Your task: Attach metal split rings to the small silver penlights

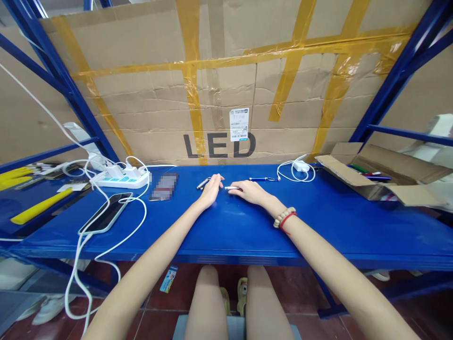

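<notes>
My left hand (211,191) rests on its edge on the blue table (226,231), fingers stretched out and slightly bent, with no object visible in them. Just beyond its left side lies a short silver metal cylinder (203,183), partly covered by the hand. My right hand (251,192) lies palm down with its fingers closed around a slim pen-like piece (232,188), whose pale end sticks out toward my left hand. The rest of that piece is hidden under the fingers. A blue pen (262,179) lies behind my right hand.
A white power strip (122,179) with plugs, a white phone (106,215) and loose white cables lie left, near a dark blurred-out object (164,187). A charger (300,166) sits back right, beside an open cardboard box (375,177) holding pens. Large cardboard (148,108) stands behind.
</notes>
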Demonstrator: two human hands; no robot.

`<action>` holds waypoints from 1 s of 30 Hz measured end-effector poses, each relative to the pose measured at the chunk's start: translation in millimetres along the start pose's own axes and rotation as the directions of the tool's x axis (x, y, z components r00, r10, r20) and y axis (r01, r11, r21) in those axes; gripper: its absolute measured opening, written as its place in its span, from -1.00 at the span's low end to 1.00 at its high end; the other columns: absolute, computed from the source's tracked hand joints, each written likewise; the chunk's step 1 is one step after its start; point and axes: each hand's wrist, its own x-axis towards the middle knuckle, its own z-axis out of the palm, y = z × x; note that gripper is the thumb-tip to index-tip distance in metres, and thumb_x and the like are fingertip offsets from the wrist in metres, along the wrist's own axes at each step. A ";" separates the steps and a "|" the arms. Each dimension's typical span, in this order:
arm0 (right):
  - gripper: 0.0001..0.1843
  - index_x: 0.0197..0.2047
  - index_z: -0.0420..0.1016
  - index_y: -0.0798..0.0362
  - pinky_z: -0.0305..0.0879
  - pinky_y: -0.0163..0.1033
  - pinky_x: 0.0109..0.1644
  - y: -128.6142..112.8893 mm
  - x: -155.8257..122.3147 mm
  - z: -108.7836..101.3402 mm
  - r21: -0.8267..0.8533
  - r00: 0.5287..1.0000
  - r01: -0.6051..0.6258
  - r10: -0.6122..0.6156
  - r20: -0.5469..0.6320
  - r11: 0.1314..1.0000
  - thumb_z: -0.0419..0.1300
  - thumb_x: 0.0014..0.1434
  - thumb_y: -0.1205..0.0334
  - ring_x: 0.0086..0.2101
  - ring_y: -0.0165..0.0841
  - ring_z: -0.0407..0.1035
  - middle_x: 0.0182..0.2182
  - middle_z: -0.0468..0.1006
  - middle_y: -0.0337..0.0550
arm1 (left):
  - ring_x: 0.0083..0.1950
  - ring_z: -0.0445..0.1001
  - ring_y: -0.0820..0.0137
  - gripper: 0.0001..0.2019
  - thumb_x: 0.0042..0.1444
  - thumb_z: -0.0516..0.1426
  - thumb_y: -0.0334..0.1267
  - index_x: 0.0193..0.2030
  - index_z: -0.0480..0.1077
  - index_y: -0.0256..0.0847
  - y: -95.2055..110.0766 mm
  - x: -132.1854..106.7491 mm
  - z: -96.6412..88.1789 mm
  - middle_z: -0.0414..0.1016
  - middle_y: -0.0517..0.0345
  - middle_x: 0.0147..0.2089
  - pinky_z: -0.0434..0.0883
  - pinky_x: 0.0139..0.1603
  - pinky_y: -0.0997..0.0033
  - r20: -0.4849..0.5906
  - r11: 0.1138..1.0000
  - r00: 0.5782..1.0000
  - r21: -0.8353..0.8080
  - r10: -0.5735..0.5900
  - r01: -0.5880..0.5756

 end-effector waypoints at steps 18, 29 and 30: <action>-0.70 -0.31 0.43 0.03 0.06 -0.36 -0.37 3.0 0.5 1.7 -0.007 1.000 0.013 -0.013 -0.010 1.000 0.03 0.22 0.01 -0.34 -0.37 0.37 -0.33 0.53 -0.17 | -0.36 0.29 0.45 -0.62 0.28 -0.23 -0.06 -0.28 0.30 -0.19 1.0 -0.6 0.3 0.34 0.19 -0.41 0.24 -0.24 0.45 0.007 1.000 1.000 -0.021 -0.009 0.009; -0.72 -0.21 0.46 0.02 0.15 -0.35 -0.26 3.6 0.7 1.6 0.015 1.000 0.031 -0.031 -0.001 0.999 0.03 0.23 0.04 -0.23 -0.32 0.39 -0.25 0.53 -0.14 | -0.36 0.27 0.44 -0.61 0.27 -0.24 -0.04 -0.28 0.29 -0.18 2.2 -0.9 0.2 0.34 0.19 -0.40 0.23 -0.22 0.45 0.020 1.000 1.000 -0.017 -0.023 0.023; -0.72 -0.21 0.46 0.02 0.16 -0.35 -0.26 3.9 0.8 1.8 0.014 0.999 0.034 -0.034 0.000 0.999 0.03 0.23 0.04 -0.24 -0.32 0.40 -0.25 0.54 -0.14 | -0.36 0.27 0.44 -0.61 0.27 -0.24 -0.04 -0.28 0.29 -0.18 2.2 -0.9 0.3 0.33 0.19 -0.40 0.23 -0.23 0.45 0.018 1.000 1.000 -0.019 -0.024 0.024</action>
